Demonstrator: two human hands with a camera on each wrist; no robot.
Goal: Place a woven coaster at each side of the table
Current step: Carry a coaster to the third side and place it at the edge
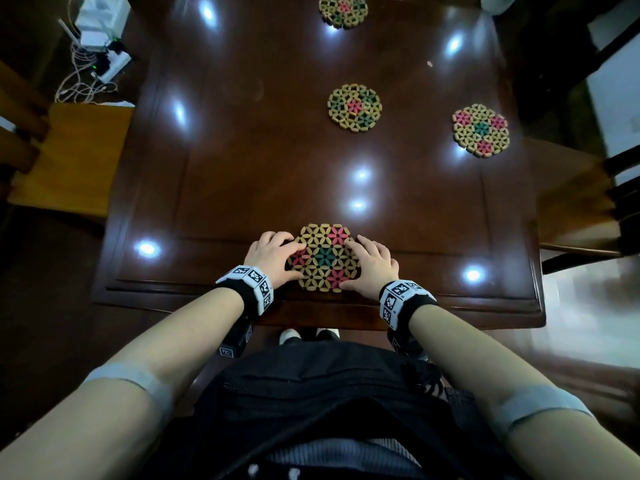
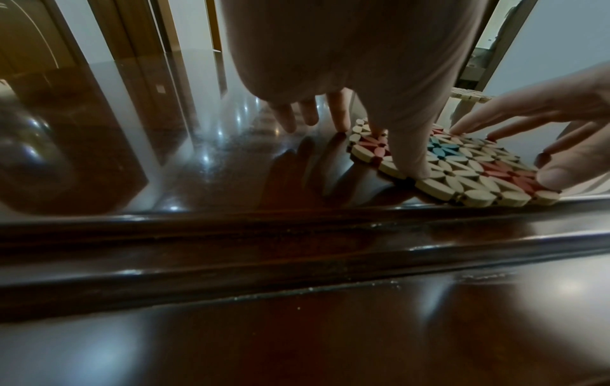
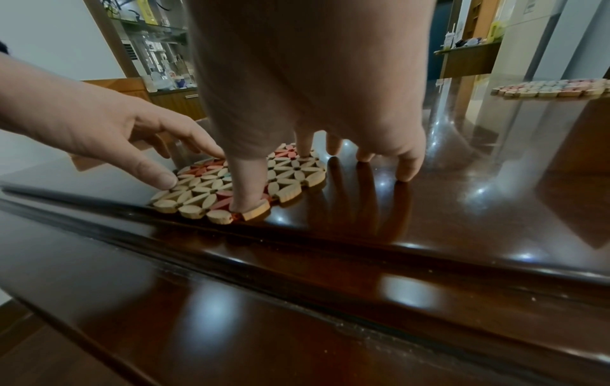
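Note:
A woven coaster (image 1: 323, 258) with pink and teal flower cells lies flat at the near edge of the dark wooden table (image 1: 242, 168). My left hand (image 1: 273, 256) rests on its left rim and my right hand (image 1: 374, 265) on its right rim. Both thumbs press its top face (image 2: 462, 167) (image 3: 198, 190), and the outer fingers touch the table beside it. Neither hand curls under it. Three more coasters lie on the table: one in the middle (image 1: 355, 108), one by the right side (image 1: 480, 130) and one at the far side (image 1: 343, 10).
A moulded lip (image 1: 311, 299) runs along the near table edge. A wooden chair (image 1: 69, 157) stands at the left side and another (image 1: 571, 202) at the right. A power strip with cables (image 1: 100, 57) lies on the floor at the far left.

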